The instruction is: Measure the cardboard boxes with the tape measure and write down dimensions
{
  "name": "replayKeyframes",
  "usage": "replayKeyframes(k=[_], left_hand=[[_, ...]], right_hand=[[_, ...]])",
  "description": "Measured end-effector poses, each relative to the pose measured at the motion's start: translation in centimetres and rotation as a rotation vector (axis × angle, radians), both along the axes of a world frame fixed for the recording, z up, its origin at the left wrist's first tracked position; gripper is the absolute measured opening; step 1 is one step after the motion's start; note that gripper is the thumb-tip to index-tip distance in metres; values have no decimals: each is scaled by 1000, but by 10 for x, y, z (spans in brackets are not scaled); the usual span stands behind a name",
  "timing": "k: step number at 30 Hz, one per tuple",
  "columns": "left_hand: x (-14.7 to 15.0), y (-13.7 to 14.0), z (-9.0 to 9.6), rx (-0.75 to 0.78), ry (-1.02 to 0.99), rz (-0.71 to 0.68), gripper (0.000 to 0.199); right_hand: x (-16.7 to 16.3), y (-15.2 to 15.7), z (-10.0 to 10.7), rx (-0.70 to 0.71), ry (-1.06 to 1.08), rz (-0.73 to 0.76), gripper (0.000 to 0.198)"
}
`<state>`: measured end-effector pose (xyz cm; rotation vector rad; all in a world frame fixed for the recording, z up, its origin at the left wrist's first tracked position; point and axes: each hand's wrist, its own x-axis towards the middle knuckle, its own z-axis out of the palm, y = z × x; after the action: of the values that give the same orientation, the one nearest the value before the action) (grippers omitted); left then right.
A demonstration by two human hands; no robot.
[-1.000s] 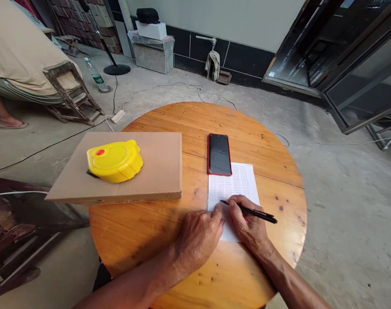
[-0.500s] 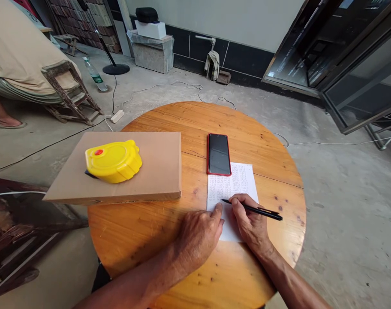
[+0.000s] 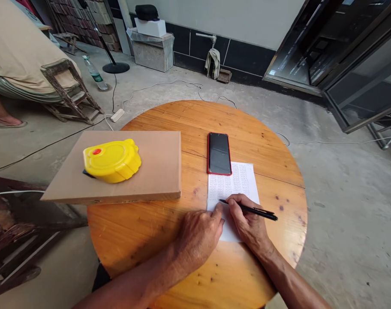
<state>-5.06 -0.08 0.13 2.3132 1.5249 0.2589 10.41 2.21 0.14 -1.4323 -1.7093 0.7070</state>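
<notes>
My right hand [image 3: 249,219] pinches a black pen [image 3: 260,211], its tip touching a white paper sheet [image 3: 230,231] on the round wooden table. Rows of small handwritten characters fill the upper part of the sheet. My left hand [image 3: 200,236] lies over the sheet's lower left edge, index finger out and pressing on the paper close to the pen tip; its other fingers are partly hidden. A smartphone [image 3: 219,153] in a red case covers the sheet's upper left corner.
On the left of the round table [image 3: 263,274] lies a flat cardboard box [image 3: 160,171] bearing a yellow tape-measure-shaped case [image 3: 113,161]. Beyond are a small wooden chair [image 3: 70,92] with a seated person, a water bottle [image 3: 95,74], a stand base [image 3: 115,68] and floor cables.
The pen tip has shifted slightly left along the written line, and the pen's back end has moved left too. My left hand stays in place on the sheet.
</notes>
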Motion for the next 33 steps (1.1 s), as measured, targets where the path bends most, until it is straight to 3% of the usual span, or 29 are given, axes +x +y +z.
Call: replayKeyframes(k=[20,33], left_hand=[[1,1,4,-35,18,6,40],[2,0,0,-13,13,8,40]], right_hand=[[1,-1,-4,-6,54,-82,19],[2,-1,-4,-10,32,-57,18]])
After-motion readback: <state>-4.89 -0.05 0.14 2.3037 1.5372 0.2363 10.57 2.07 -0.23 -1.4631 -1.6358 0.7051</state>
